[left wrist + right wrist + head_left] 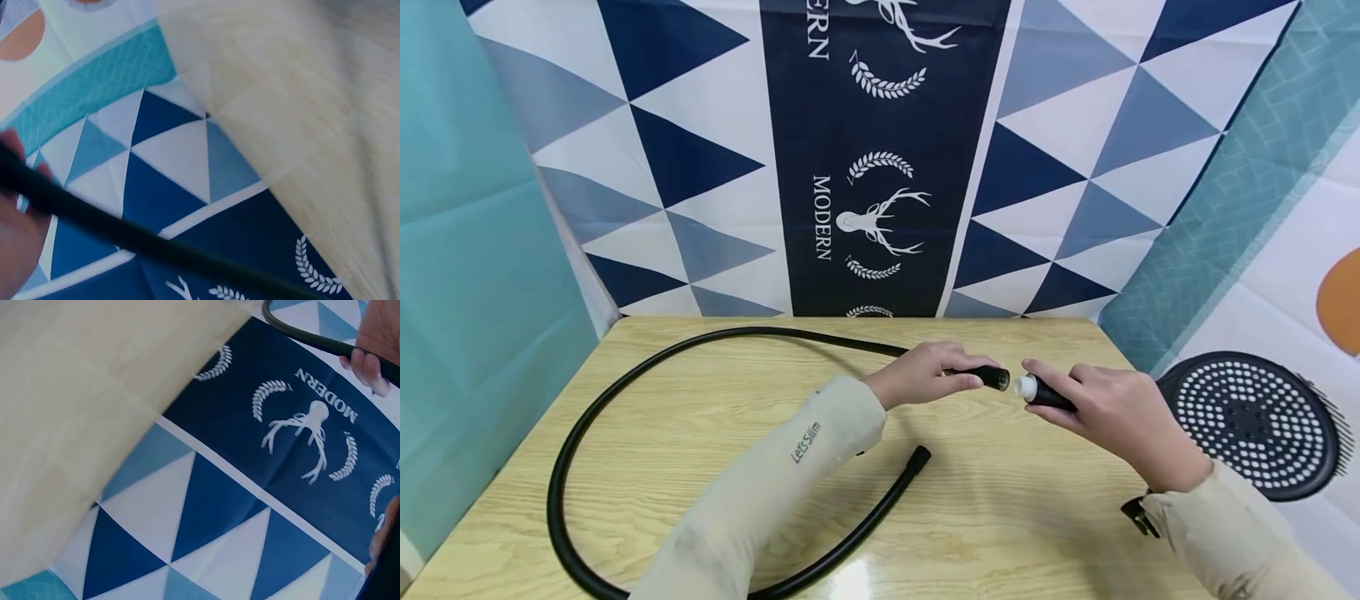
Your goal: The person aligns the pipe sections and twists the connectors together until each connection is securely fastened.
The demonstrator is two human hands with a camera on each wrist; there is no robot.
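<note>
My left hand (928,372) grips a black shower hose (561,467) close to one end, its open black connector (997,378) pointing right. My right hand (1112,408) holds a black shower head (1255,425) by its handle, the round spray face with pale nozzles off to the right. A white tip (1026,387) sticks out of the handle and faces the connector across a small gap. In the left wrist view the hose (144,240) crosses the lower part. The right wrist view catches the handle (384,575) only at its lower right edge.
The hose loops over the left of the wooden table (1022,517), and its other end (919,457) lies near the middle. Patterned cloth (880,167) hangs behind, with a teal cloth (490,250) at left.
</note>
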